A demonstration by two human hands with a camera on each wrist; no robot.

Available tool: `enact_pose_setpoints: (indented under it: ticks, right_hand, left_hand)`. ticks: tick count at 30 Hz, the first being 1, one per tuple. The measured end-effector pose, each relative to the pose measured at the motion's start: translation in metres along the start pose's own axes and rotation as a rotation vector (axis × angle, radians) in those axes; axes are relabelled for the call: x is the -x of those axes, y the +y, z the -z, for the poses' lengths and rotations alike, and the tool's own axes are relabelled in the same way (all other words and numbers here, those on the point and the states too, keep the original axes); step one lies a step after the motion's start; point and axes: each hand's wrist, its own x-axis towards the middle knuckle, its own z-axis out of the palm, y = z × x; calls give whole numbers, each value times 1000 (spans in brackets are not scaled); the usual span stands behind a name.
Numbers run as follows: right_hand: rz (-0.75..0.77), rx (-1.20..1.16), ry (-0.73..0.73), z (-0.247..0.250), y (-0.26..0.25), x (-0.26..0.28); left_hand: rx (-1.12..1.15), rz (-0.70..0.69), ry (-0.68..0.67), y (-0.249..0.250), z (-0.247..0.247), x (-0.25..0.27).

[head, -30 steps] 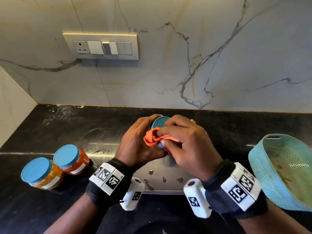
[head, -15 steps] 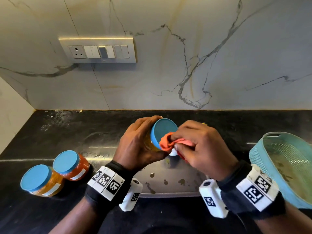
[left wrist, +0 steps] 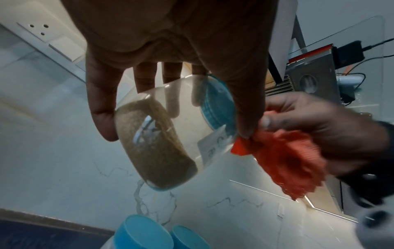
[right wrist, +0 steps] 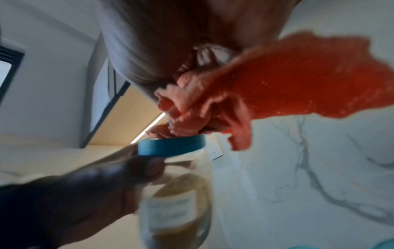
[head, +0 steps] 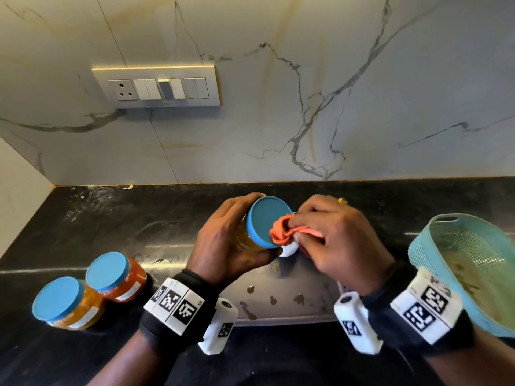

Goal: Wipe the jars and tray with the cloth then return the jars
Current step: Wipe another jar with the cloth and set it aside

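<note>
My left hand [head: 231,240] grips a clear jar [left wrist: 162,134] with a blue lid [head: 264,218], tilted above the steel tray [head: 278,299]. Brownish powder lies in the jar's lower part. My right hand [head: 331,235] pinches a bunched orange cloth [head: 281,229] and presses it on the lid's right edge; in the right wrist view the cloth [right wrist: 287,80] sits on top of the lid [right wrist: 170,146]. The tray carries several dark spots. Two more blue-lidded jars stand on the counter at the left: a yellow-filled jar [head: 67,302] and an orange-filled jar [head: 114,277].
A teal mesh basket [head: 468,268] stands at the right edge of the black counter [head: 111,224]. A switch panel [head: 158,87] is set in the marble wall behind. A white wall closes the far left corner.
The jar has tipped so its lid faces me more fully. The cloth has moved from covering the lid's front to its right edge, and both hands have risen slightly.
</note>
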Motion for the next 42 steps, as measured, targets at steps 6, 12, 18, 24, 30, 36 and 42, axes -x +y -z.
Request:
enact_pose_setpoints:
  ticks: [6,12,18,24,30,36,42]
  right_hand:
    - [-71,-62,121,-10,-11,-36]
    - [61,-105,-66,-5,-25,-5]
    - [-82,-28,107,-2,5,-19]
    - [36,-158,18,-10,-29,-14]
    - [-52,-49,144,-7,4,-14]
    - [91,-104,109,-10,-18,-18]
    - [75,-78,160,-11,-15,-18]
  left_hand:
    - [-5,-23,-11,5,-7,-3]
    - [-24,-32,7,-6,10,-3]
    - [-49,-61,-31,7,-8,-2]
    - [-48,-62,-23,-3,3,-9]
    - [-56,-57,-28,2,-1,-6]
    - [-37,-83,-18,1,-6,-7]
    - [-54,-108,-35,5,-6,-7]
